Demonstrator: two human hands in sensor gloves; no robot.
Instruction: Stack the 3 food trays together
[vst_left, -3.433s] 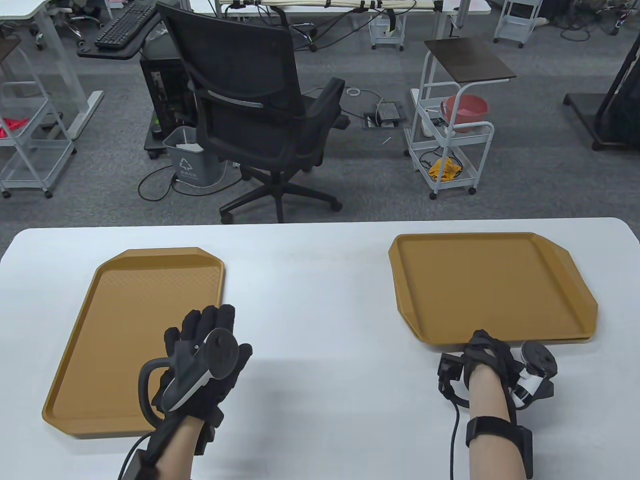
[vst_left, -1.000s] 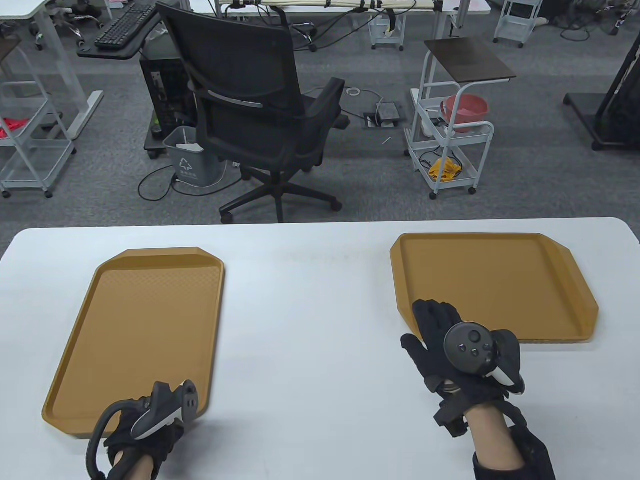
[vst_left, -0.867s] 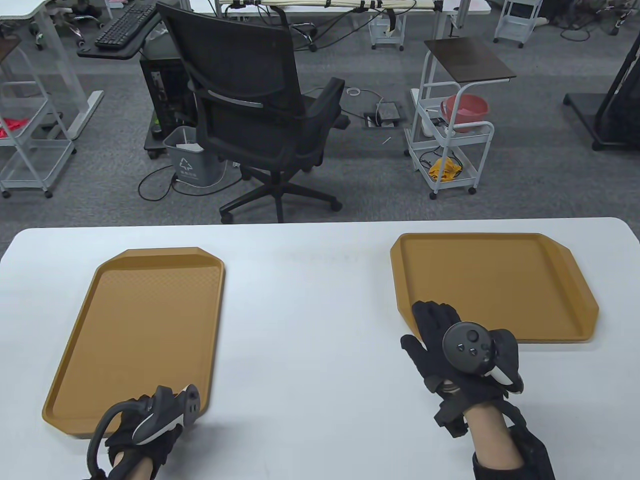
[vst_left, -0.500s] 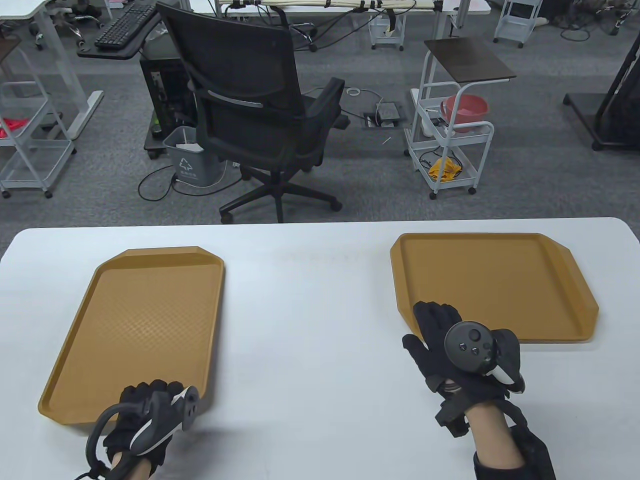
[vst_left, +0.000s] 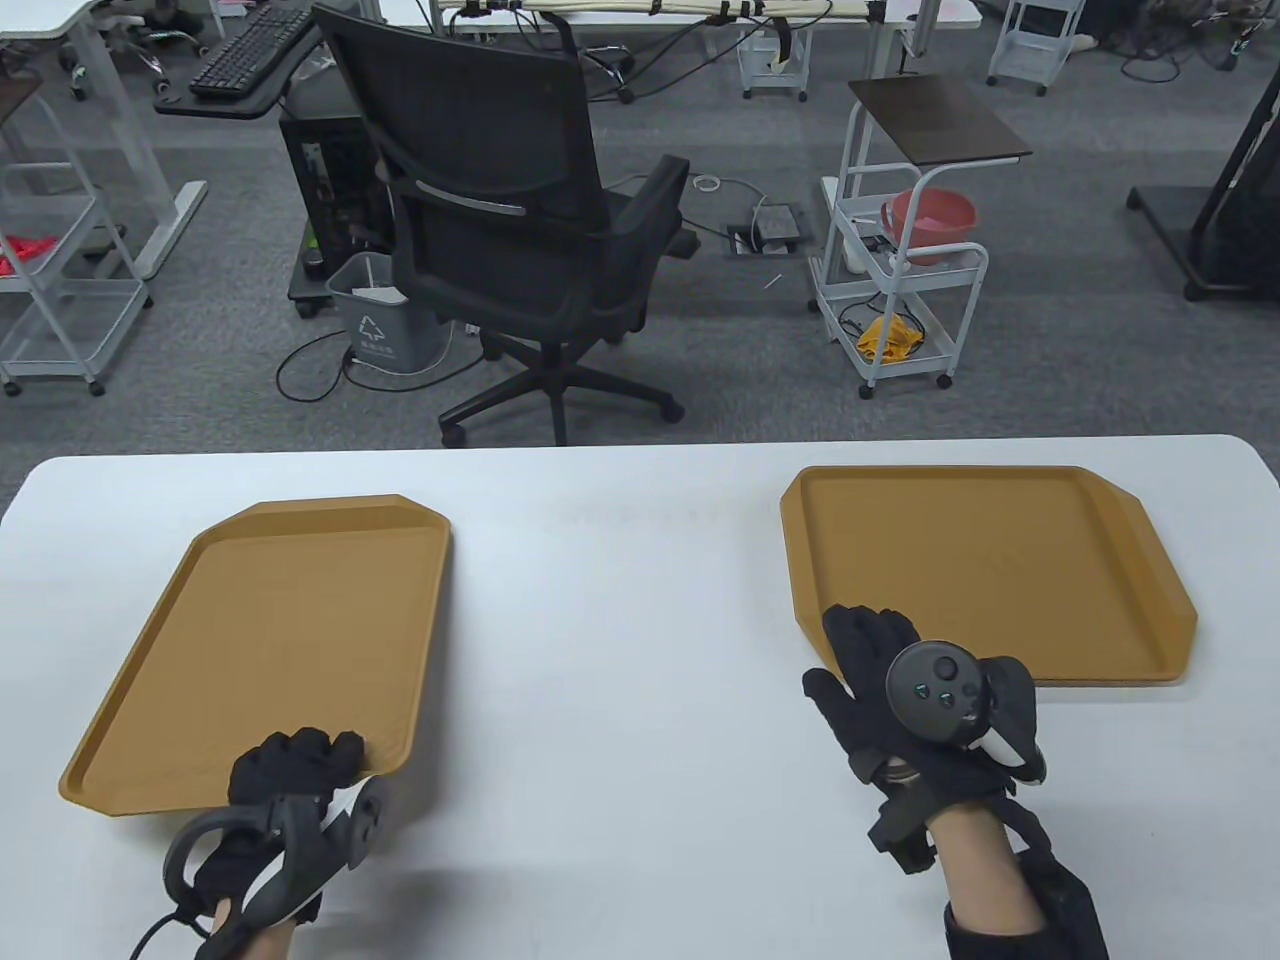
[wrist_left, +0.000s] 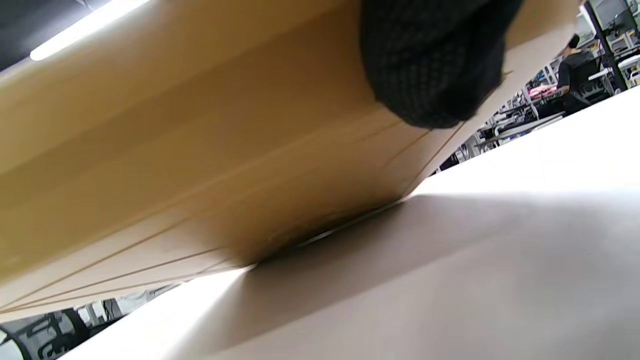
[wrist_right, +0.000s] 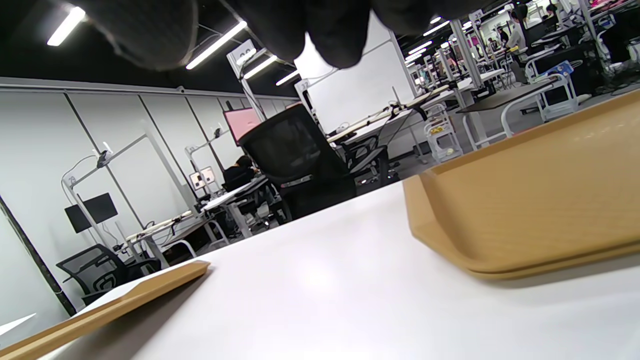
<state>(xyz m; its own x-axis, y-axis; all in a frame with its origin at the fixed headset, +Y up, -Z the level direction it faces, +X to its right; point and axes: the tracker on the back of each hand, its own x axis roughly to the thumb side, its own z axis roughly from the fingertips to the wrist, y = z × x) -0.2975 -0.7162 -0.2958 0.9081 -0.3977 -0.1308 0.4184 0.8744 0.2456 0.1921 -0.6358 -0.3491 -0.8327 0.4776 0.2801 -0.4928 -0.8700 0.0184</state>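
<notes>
black office chair (vst_left: 520, 200), grey bin (vst_left: 375, 320), white cart (vst_left: 900, 280)

Two trays (wrist_right: 530, 215) on white table (wrist_right: 320, 305)

White table (vst_left: 620, 640) carries left tray (vst_left: 270, 640), near end tilted up off surface, far edge touching; stacked trays (vst_left: 985, 570) flat at right.
</notes>
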